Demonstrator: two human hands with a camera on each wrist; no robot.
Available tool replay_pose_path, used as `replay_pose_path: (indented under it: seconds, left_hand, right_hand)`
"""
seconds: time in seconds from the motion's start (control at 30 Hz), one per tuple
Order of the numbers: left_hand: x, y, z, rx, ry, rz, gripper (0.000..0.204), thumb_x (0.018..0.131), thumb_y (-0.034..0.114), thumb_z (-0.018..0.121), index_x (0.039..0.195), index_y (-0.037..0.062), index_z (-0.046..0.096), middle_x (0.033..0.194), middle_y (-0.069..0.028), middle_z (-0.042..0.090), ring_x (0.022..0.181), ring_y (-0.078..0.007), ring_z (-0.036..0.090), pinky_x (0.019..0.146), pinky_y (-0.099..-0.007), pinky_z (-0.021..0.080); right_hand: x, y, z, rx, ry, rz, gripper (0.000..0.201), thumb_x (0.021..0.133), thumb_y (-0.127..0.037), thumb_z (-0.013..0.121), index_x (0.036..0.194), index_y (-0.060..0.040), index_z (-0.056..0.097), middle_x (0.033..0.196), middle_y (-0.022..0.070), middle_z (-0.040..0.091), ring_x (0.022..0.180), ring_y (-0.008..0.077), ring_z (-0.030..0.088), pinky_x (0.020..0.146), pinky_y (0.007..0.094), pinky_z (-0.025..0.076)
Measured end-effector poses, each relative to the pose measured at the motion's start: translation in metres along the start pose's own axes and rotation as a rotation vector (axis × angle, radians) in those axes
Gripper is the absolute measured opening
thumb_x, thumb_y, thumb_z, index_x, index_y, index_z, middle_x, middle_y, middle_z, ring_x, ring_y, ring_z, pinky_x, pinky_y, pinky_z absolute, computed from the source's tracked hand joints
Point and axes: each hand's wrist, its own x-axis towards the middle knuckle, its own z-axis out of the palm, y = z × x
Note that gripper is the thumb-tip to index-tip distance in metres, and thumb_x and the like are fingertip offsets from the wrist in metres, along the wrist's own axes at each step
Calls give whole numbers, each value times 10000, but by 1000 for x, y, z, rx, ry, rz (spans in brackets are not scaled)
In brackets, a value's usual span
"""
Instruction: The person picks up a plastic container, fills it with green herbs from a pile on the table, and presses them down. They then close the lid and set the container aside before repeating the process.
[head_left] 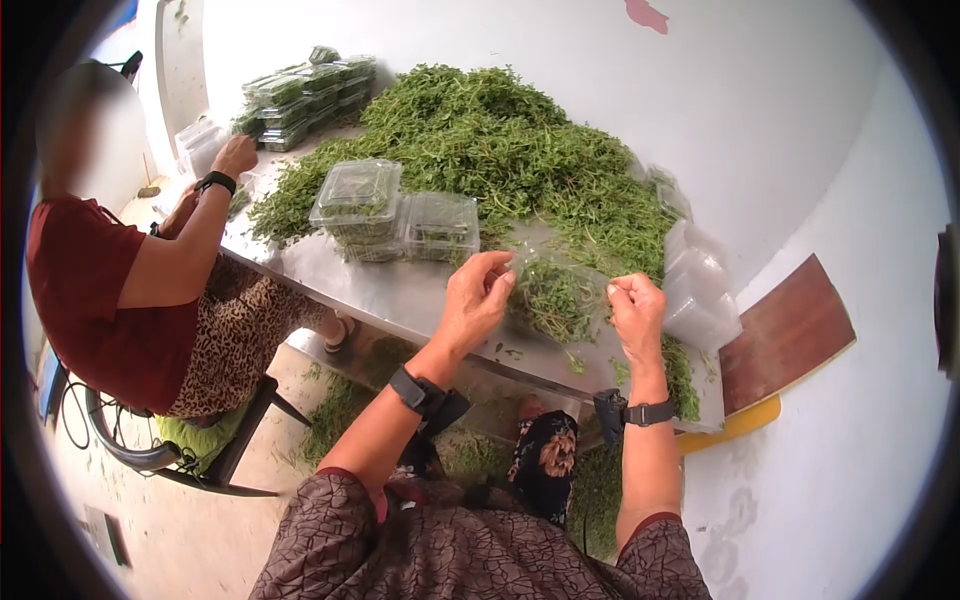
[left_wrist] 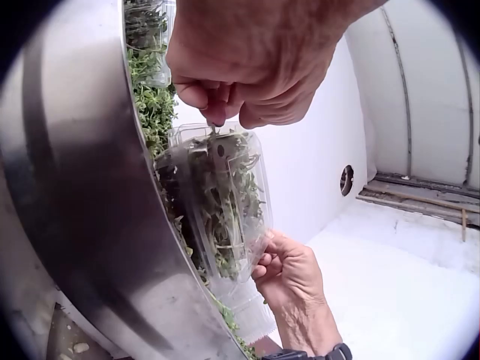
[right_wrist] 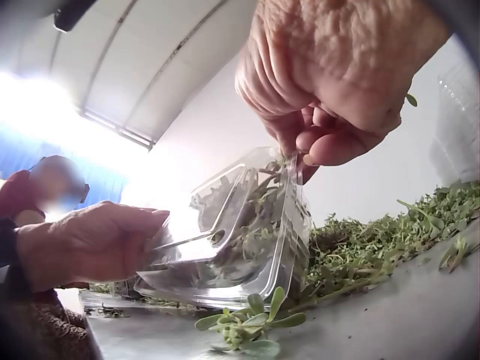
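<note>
A clear plastic clamshell box (head_left: 553, 300) packed with leafy green stems is held tilted near the table's front edge. My left hand (head_left: 478, 300) pinches one side of it between thumb and fingers. At the opposite side, my right hand (head_left: 638, 310) grips the rim; the right wrist view shows its fingertips at the upper corner of the box (right_wrist: 259, 225), where stems press against the plastic. In the left wrist view the box (left_wrist: 225, 202) hangs between both hands. A loose sprig (right_wrist: 251, 324) with rounded leaves lies on the metal table under it.
A large heap of greens (head_left: 480, 130) covers the back of the metal table (head_left: 400, 305). Filled boxes (head_left: 358, 200) stand left of my hands, more (head_left: 310, 95) farther back. Nested empty boxes (head_left: 698, 285) stand right. Another person (head_left: 120, 280) sits at left, handling boxes.
</note>
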Motion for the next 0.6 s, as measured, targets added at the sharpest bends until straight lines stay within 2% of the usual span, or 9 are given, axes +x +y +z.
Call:
replay_pose_path:
  seconds: [0.1,0.3,0.37,0.4,0.47,0.6]
  left_hand:
    - [-8,-4,-5,13,-25,-4,273,893,144,597,1123,-1,580,840,-40,585,714,-97,525,627,-257,450]
    - [-16,6,-9,73,-79,-53,325,891,216,602,1139,8,571,963,-82,596,844,-159,570,682,-283,476]
    - [-18,7,-7,93,-75,-86,364,886,241,614,1168,18,560,1090,-98,570,962,-189,555,757,-298,478]
    - [-19,8,-6,93,-76,-86,364,886,241,614,1168,18,560,1090,-98,570,962,-189,555,757,-298,478]
    - [-22,8,-4,208,1,45,431,888,255,614,1246,37,514,1231,-124,514,1099,-234,521,853,-324,465]
    - [-26,5,5,114,40,36,487,868,221,622,1291,42,462,1251,-162,504,1134,-289,489,869,-350,460]
  right_hand:
    - [-1,0,0,17,28,22,40,815,-10,617,806,28,626,634,-26,552,544,30,436,474,212,334]
    - [-5,-5,6,47,150,143,79,809,-49,622,804,29,633,614,13,568,490,62,473,441,230,404]
    - [-7,-3,7,79,176,190,82,806,-53,615,812,27,632,627,39,586,493,82,498,432,244,434]
    - [-8,-2,7,79,177,192,82,806,-53,615,812,27,632,627,39,586,493,82,498,432,244,434]
    - [-12,0,8,209,218,303,82,802,-39,602,830,34,627,651,58,600,497,95,508,414,240,425]
    - [-25,-6,11,347,268,436,92,799,-23,590,852,47,619,673,90,619,502,104,523,406,226,431]
